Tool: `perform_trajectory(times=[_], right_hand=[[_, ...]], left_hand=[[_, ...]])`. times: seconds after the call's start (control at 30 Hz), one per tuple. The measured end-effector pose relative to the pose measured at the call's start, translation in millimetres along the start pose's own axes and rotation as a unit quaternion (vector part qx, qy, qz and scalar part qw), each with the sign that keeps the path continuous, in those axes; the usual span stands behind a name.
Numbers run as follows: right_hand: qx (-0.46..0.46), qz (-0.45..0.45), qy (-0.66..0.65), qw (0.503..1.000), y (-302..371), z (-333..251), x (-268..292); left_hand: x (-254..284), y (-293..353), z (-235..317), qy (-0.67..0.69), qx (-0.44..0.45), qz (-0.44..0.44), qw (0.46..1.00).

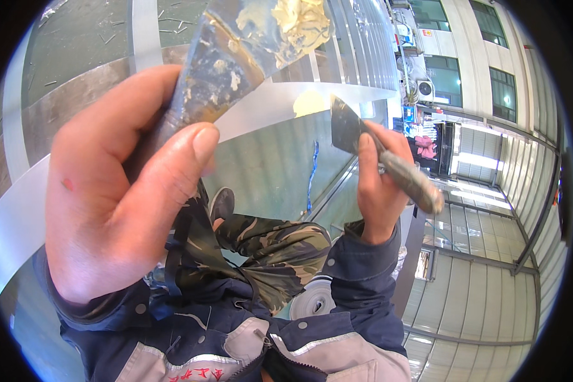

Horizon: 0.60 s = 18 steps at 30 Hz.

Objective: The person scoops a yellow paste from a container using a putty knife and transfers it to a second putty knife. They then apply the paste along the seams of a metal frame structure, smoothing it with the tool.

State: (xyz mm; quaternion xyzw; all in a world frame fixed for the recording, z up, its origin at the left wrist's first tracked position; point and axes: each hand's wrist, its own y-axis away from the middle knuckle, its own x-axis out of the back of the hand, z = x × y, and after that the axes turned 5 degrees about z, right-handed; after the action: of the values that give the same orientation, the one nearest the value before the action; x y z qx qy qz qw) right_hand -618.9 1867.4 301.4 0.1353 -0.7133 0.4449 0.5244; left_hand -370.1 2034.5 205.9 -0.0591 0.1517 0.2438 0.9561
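My left hand (111, 184) is closed round a wide putty knife (218, 79), raised close to the camera, its thumb pressed on the worn blade. Yellowish putty (299, 28) lies smeared near the far end of that blade. To the right, my right hand (381, 181) grips a smaller putty knife (347, 127) with a worn, stained handle. Its dark blade points up and left, toward a pale yellow patch (311, 103) on a curved, whitish metal strip (254, 118). From this view, whether the small blade touches the strip cannot be made out.
Several pale metal bars (146, 35) run beyond the strip, with thin metal bits (108, 39) scattered on the floor. My camouflage-clad leg (270, 245) is bent below the strip. A grey roll (314, 299) sits beside it. A blue twisted strip (312, 175) lies farther off.
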Motion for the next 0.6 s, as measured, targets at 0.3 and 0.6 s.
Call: perform_trajectory(times=[0.3, 0.6], right_hand=[[-0.018, -0.027, -0.035, 0.999, -21.1, 22.6, -16.4], [0.035, -0.024, -0.031, 0.999, -22.2, 18.5, -22.9]], left_hand=[[1.6, 0.4, -2.4, -0.014, -0.007, 0.002, 1.0], [1.4, -0.5, 0.3, -0.019, -0.001, 0.002, 1.0]])
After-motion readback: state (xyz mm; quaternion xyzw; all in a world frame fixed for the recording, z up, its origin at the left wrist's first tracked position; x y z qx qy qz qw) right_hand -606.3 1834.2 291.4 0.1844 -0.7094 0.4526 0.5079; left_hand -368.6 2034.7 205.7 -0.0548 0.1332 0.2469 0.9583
